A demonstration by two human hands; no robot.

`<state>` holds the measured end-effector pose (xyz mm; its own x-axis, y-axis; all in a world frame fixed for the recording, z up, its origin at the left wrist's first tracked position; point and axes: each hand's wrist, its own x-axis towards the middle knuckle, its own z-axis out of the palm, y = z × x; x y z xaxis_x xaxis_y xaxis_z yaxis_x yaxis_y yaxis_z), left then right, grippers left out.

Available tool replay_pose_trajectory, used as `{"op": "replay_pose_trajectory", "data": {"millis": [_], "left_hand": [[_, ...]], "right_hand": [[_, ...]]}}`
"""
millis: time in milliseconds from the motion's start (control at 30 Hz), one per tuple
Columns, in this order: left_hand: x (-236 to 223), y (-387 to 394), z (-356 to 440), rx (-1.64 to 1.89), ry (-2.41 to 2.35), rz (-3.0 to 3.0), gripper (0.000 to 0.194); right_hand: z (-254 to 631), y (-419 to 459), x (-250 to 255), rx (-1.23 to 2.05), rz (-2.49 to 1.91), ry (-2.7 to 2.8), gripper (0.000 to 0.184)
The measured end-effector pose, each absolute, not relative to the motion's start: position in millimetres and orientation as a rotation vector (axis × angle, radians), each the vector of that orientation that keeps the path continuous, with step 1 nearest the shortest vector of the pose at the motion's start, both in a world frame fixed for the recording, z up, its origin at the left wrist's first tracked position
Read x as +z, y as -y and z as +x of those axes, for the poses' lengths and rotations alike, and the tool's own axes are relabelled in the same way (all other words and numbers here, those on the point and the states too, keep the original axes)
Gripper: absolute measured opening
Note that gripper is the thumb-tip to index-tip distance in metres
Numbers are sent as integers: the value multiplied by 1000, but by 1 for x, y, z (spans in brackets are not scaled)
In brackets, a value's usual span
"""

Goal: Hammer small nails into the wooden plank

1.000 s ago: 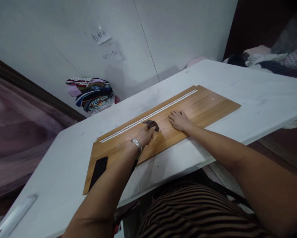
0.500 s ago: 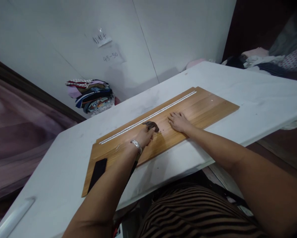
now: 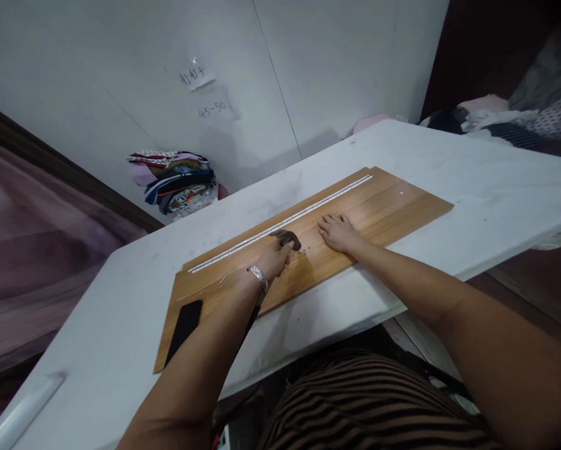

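Note:
My left hand point(image 3: 274, 259), with a silver bracelet at the wrist, is closed around a hammer. The dark hammer head point(image 3: 289, 239) sits just beyond my fingers, low over the wooden board point(image 3: 393, 209); its handle runs back under my wrist, mostly hidden. Beside the head, several small dark specks point(image 3: 304, 251) dot the wood. My right hand point(image 3: 338, 232) lies flat on the board to the right, fingers stretched out and holding nothing. A long white strip pair point(image 3: 280, 225) runs along the board's far side.
The board rests on a white table point(image 3: 486, 187). A black flat object point(image 3: 184, 328) and small thin metal pieces point(image 3: 222, 279) lie at its left end. Folded clothes point(image 3: 177, 178) are stacked by the wall, and a white bar point(image 3: 31, 406) is at lower left.
Both hands keep nearly the same places, the left on the hammer and the right flat on the board. Only the camera view shifts slightly.

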<state>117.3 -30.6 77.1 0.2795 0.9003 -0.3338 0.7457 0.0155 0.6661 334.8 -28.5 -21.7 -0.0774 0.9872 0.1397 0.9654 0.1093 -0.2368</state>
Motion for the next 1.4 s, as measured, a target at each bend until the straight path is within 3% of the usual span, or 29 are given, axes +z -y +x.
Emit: {"op": "replay_pose_trajectory", "data": {"millis": [1400], "left_hand": [[67,30,114,233,-1498,1766,23]], "right_hand": [[334,30,-18,146,-1950,2114,45]]}}
